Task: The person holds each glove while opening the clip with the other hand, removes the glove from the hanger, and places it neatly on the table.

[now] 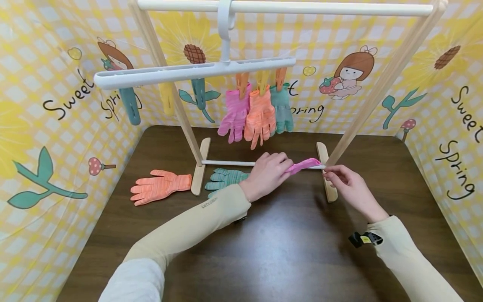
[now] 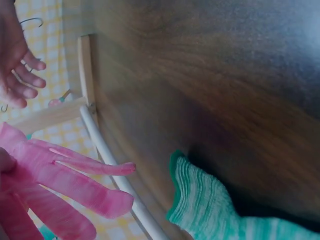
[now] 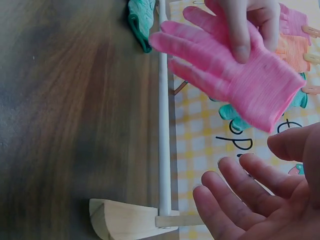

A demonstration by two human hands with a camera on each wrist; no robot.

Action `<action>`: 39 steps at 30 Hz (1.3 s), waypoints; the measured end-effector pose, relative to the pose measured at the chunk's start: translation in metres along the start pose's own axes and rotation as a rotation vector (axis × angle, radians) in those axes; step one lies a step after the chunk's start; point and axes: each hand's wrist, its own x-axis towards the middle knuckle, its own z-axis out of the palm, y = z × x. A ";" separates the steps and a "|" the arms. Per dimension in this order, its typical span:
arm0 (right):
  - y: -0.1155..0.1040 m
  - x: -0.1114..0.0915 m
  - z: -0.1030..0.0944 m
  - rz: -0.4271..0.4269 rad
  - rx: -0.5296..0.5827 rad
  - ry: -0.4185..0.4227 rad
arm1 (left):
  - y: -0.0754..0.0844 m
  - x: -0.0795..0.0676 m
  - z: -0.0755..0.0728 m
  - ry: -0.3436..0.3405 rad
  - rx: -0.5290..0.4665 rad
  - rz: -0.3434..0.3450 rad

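Fingers, head view: left hand (image 1: 266, 174) grips the pink glove (image 1: 303, 165) near the right half of the low white bar (image 1: 234, 163); right hand (image 1: 349, 188), fingers bent, is beside the bar's right end.
Table gloves, head view: orange glove (image 1: 160, 187) left of the bar; green glove (image 1: 222, 181) at the bar's left half, partly behind the left hand.
Hanger (image 1: 223, 65), head view: above the bar, with pegs (image 1: 263, 79) clipping a hung pink glove (image 1: 235, 115), hung orange glove (image 1: 260, 113) and hung green glove (image 1: 283, 111).
Pink glove, left wrist view: its fingers reach across in front of the bar; right fingers, loosely bent and parted, are well apart from it.
Pink glove, right wrist view: pinched under the left thumb, crossing before the bar; its cuff faces the spread right fingers, with a gap between.
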 end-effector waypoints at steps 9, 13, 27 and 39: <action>0.008 -0.006 -0.003 0.011 0.050 -0.004 | 0.025 0.014 0.019 -0.058 0.218 0.011; 0.013 -0.008 -0.004 0.014 0.044 0.025 | 0.036 0.015 0.031 -0.140 0.269 -0.011; 0.027 -0.012 -0.005 0.046 0.032 0.017 | 0.061 -0.003 0.055 -0.318 0.283 -0.006; 0.032 -0.012 -0.006 0.047 0.034 0.015 | 0.065 -0.008 0.059 -0.442 0.132 -0.106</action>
